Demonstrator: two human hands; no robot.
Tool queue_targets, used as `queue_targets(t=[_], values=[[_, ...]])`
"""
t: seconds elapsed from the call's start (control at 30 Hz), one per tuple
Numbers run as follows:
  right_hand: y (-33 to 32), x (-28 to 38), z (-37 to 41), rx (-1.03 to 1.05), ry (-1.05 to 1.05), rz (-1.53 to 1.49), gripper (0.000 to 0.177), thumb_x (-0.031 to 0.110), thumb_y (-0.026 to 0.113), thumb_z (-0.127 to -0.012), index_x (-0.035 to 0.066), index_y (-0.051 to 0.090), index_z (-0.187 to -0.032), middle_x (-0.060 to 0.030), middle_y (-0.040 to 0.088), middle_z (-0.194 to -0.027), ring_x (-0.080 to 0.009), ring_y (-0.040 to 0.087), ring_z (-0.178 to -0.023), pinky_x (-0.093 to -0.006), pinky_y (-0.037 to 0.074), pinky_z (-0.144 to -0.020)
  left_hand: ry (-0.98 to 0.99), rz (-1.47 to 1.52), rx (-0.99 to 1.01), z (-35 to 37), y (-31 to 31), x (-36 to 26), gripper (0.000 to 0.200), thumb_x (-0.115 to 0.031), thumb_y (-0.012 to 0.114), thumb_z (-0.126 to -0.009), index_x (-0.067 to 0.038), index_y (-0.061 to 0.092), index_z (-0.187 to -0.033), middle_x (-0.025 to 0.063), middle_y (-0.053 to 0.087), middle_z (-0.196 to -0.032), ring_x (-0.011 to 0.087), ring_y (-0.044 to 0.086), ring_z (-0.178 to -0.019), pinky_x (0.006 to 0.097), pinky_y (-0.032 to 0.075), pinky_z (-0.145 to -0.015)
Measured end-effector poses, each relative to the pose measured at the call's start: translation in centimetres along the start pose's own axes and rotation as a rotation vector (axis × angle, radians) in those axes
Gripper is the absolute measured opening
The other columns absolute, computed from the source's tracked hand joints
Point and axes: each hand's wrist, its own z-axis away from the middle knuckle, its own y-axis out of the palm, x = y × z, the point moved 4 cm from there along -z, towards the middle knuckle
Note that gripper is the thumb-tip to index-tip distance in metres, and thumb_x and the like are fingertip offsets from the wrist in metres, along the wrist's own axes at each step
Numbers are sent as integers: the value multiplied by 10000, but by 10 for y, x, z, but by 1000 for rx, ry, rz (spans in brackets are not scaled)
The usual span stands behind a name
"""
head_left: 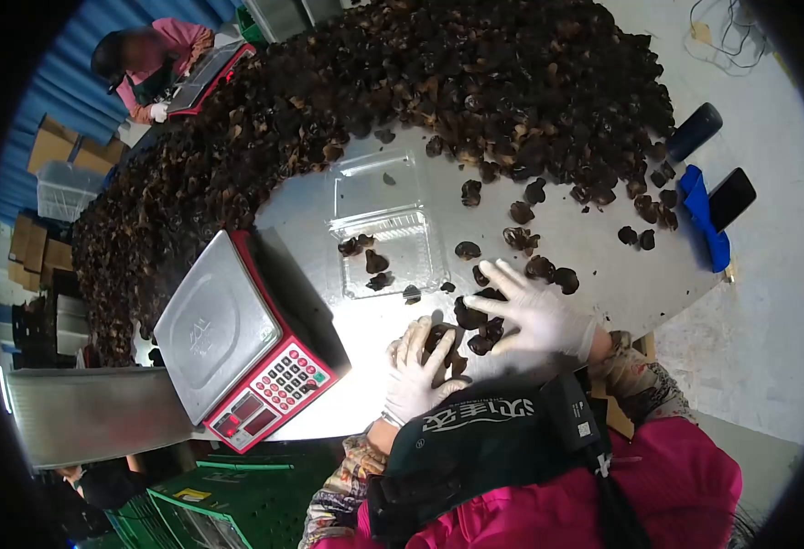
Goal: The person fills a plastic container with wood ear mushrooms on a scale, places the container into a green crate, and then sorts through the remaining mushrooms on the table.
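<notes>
Both my hands wear pale gloves and rest near the table's front edge. My left hand [417, 373] has its fingers spread over a few dark fungus pieces [439, 340]. To the right, my right hand [534, 314] is spread beside and partly over more dark pieces [486, 335]. Beyond them lies an open clear plastic box [434, 249], its lid side away from me, with several fungus pieces in the nearer half. A red scale [216, 334] with a bare metal plate stands left of my left hand.
A large heap of dark fungus [475, 82] curves across the table's back and left. At the right are a dark cylinder [695, 131], a blue cloth [706, 220] and a phone [732, 199]. Another person [166, 55] is at a second scale, upper left. Green crates [228, 499] stand below.
</notes>
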Motion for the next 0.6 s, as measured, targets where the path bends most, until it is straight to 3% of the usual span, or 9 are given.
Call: queue_targets(t=[0.07,0.1,0.13,0.23,0.3,0.43,0.47,0.53,0.6], values=[[15,14,-1,-11,-58,46,738,388,752,-718,223,480,-1384,-218,234,-1523,-410,254,-1395,-434,470,-982,-80,42,34,-14,-4,-4,891,-538,748,-647,-187,439,-1405,161,335,-1468,331,369,-1307,480,298,-1020],[20,19,-1,-86,-90,121,664,361,729,-741,203,510,-1348,-188,363,-1435,-375,385,-1301,-400,506,-923,-79,82,68,-17,1,-3,916,-524,754,-638,-188,416,-1420,136,344,-1468,318,368,-1304,473,291,-1019],[23,20,-1,-90,-93,119,664,361,729,-741,203,510,-1348,-188,363,-1435,-375,385,-1301,-400,506,-923,-76,78,60,-22,0,-6,811,-430,773,-671,-171,461,-1374,121,427,-1400,309,433,-1248,445,368,-982],[33,15,3,-212,-47,-12,362,236,678,-789,144,615,-1133,-82,539,-1092,-286,508,-1042,-358,514,-821,-82,257,-50,-17,20,-4,621,-238,786,-697,-129,547,-1259,115,549,-1242,296,548,-1126,394,474,-897],[42,2,8,-241,-44,-81,315,198,675,-787,130,629,-1091,-83,554,-1064,-276,524,-1024,-353,509,-816,-90,424,-191,-15,18,-7,439,-51,749,-696,-91,614,-1111,114,613,-1074,290,624,-988,355,533,-811],[24,3,-4,-436,-14,-459,249,44,673,-752,76,645,-997,-108,579,-997,-291,586,-925,-352,498,-793,-82,423,-342,-43,-28,-4,293,13,706,-729,-66,633,-1001,116,615,-1001,284,637,-949,343,529,-796],[14,5,-14,-522,-28,-524,252,17,674,-741,64,643,-986,-116,581,-988,-307,595,-910,-356,496,-787,-193,431,-359,-53,-44,2,285,15,702,-739,-50,628,-1007,127,615,-991,263,636,-926,330,521,-787],[-3,11,-44,-633,-109,-530,231,16,678,-751,47,638,-977,-129,584,-969,-311,601,-895,-359,491,-765,-341,481,-348,-73,-68,28,413,-27,737,-738,-25,585,-1123,137,598,-1076,258,617,-949,345,507,-822],[-16,21,-77,-602,-110,-622,228,38,672,-779,28,623,-1001,-132,583,-993,-298,596,-915,-349,485,-801,-259,232,-457,-82,-74,62,817,-159,833,-672,-35,424,-1368,190,548,-1231,329,589,-1058,373,493,-898]])
